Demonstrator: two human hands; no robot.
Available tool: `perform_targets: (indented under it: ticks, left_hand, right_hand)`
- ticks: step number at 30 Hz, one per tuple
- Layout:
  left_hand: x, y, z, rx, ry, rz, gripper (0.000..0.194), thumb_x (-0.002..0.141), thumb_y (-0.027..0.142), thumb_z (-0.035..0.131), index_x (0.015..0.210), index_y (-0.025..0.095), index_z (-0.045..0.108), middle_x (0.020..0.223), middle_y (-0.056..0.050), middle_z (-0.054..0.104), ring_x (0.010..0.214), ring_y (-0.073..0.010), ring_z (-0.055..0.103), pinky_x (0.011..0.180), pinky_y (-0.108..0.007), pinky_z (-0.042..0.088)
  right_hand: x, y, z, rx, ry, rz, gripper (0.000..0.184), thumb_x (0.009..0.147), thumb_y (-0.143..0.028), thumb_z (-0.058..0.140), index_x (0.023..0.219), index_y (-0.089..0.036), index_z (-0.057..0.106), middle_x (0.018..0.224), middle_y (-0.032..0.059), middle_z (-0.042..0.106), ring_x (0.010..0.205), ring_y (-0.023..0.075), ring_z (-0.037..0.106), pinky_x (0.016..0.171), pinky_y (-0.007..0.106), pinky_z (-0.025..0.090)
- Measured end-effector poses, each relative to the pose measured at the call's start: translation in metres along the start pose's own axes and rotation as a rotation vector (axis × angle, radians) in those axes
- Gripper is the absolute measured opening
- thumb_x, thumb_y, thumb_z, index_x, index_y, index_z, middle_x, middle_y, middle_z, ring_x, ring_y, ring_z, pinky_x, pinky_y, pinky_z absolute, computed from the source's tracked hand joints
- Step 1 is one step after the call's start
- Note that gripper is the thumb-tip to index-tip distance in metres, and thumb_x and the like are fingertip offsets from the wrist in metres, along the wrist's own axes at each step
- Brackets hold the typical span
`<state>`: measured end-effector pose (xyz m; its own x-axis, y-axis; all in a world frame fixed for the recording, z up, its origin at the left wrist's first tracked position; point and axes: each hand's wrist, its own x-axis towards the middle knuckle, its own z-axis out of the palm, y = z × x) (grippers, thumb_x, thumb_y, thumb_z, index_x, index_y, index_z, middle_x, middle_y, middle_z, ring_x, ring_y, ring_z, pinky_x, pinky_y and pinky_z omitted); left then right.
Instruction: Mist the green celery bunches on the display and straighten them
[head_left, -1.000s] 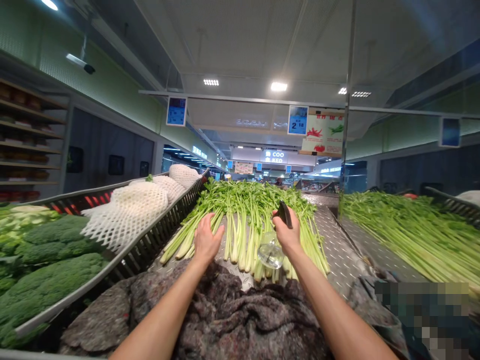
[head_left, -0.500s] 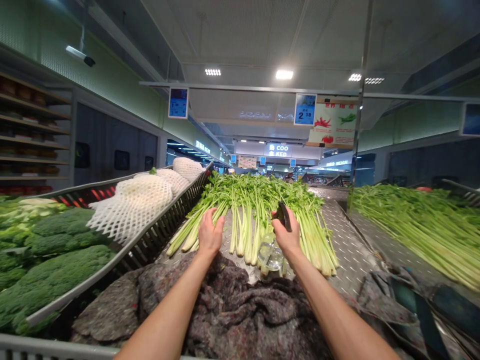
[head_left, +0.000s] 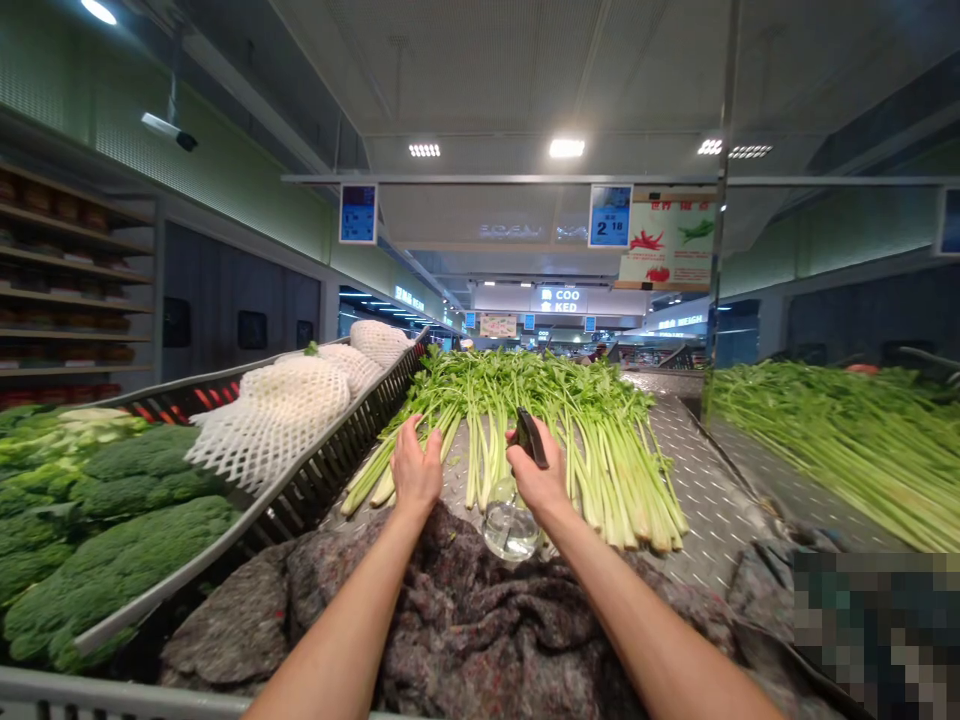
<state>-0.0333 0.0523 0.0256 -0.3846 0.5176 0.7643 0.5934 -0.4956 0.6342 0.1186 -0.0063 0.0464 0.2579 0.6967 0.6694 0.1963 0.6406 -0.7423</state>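
Observation:
My right hand (head_left: 538, 470) is wrapped round the neck of a spray bottle (head_left: 511, 528) with a black trigger head and a clear body with liquid in it. The bottle is in front of the celery (head_left: 600, 450), which lies in a broad spread, leaves away from me and stalk ends towards me. My left hand (head_left: 417, 468) is held over the near left part of the celery with fingers apart and nothing in it. Whether it touches the stalks I cannot tell. Below both forearms lies a crumpled grey-brown felt blanket (head_left: 480, 610).
On the left a black crate (head_left: 322, 470) holds broccoli (head_left: 127, 540) and pale heads in white foam nets (head_left: 277, 410). A mirror panel (head_left: 825, 440) on the right reflects the celery. Textured metal shelf (head_left: 705, 500) shows beside the stalks. Price signs (head_left: 610, 216) hang above.
My right hand has moved left with the spray bottle, closer to my left hand. My left hand has hardly moved and stays open. The camera view has shifted slightly.

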Motion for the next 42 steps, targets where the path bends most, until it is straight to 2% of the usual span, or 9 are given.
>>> perform_targets:
  ticks: [7,12,16,19,24,28,36,42]
  left_hand:
    - [0.000,0.001,-0.002,0.026,-0.011,0.005,0.043,0.078,0.035,0.034,0.114,0.013,0.042,0.119,-0.013,0.048,0.113,-0.0258,0.041,0.095,-0.042,0.031]
    - [0.007,0.002,-0.020,0.111,-0.011,0.099,0.040,0.079,0.034,0.035,0.113,0.015,0.044,0.120,-0.012,0.047,0.114,-0.0251,0.040,0.096,-0.043,0.029]
    - [0.021,0.002,-0.045,0.185,0.006,0.142,0.040,0.079,0.034,0.034,0.112,0.014,0.045,0.121,-0.013,0.047,0.115,-0.0242,0.039,0.096,-0.042,0.029]
    - [0.029,0.004,-0.059,0.202,0.021,0.130,0.040,0.079,0.034,0.034,0.112,0.015,0.044,0.121,-0.012,0.047,0.115,-0.0240,0.040,0.096,-0.042,0.029]
    - [0.035,0.007,-0.071,0.204,0.037,0.155,0.040,0.080,0.035,0.033,0.112,0.015,0.044,0.120,-0.012,0.047,0.115,-0.0239,0.040,0.097,-0.042,0.029]
    - [0.038,0.010,-0.076,0.193,0.047,0.165,0.039,0.079,0.036,0.033,0.111,0.016,0.045,0.119,-0.011,0.048,0.114,-0.0239,0.041,0.096,-0.041,0.030]
    - [0.040,0.018,-0.078,0.187,0.049,0.165,0.039,0.079,0.035,0.033,0.110,0.015,0.046,0.119,-0.011,0.048,0.114,-0.0241,0.040,0.096,-0.041,0.030]
    - [0.033,0.018,-0.071,0.172,0.013,0.114,0.038,0.079,0.035,0.033,0.109,0.015,0.046,0.119,-0.012,0.048,0.113,-0.0251,0.041,0.095,-0.043,0.030]
  right_hand:
    - [-0.004,0.005,-0.003,0.020,-0.014,0.040,0.023,0.060,-0.023,0.048,0.082,-0.018,0.055,0.069,-0.0015,0.054,0.054,0.0097,0.044,0.048,0.022,0.034]
    - [-0.004,0.001,0.000,-0.016,-0.003,0.010,0.018,0.060,-0.022,0.047,0.077,-0.018,0.053,0.068,-0.0012,0.053,0.057,0.0114,0.046,0.052,0.023,0.036]
    - [-0.010,-0.014,0.016,0.017,-0.047,0.072,0.020,0.061,-0.024,0.048,0.080,-0.019,0.052,0.066,-0.0021,0.052,0.050,0.0099,0.044,0.046,0.022,0.034]
    - [-0.017,-0.020,0.035,0.060,-0.070,0.058,0.021,0.061,-0.023,0.047,0.081,-0.019,0.051,0.067,-0.0024,0.052,0.051,0.0098,0.044,0.046,0.021,0.035]
    - [-0.029,-0.026,0.059,0.065,-0.145,-0.035,0.022,0.061,-0.020,0.046,0.082,-0.018,0.052,0.071,-0.0022,0.053,0.059,0.0107,0.047,0.054,0.022,0.038]
    - [-0.034,-0.034,0.063,0.033,-0.194,-0.082,0.024,0.061,-0.020,0.046,0.084,-0.018,0.053,0.070,-0.0020,0.054,0.062,0.0123,0.050,0.059,0.024,0.040]
    - [-0.016,-0.059,0.050,0.021,-0.029,-0.111,0.033,0.060,-0.021,0.046,0.092,-0.018,0.054,0.080,0.0002,0.058,0.065,0.0129,0.051,0.059,0.025,0.039]
    - [0.018,-0.065,0.035,-0.035,0.101,-0.125,0.025,0.061,-0.023,0.046,0.084,-0.019,0.054,0.074,-0.0014,0.057,0.063,0.0130,0.050,0.058,0.025,0.037]
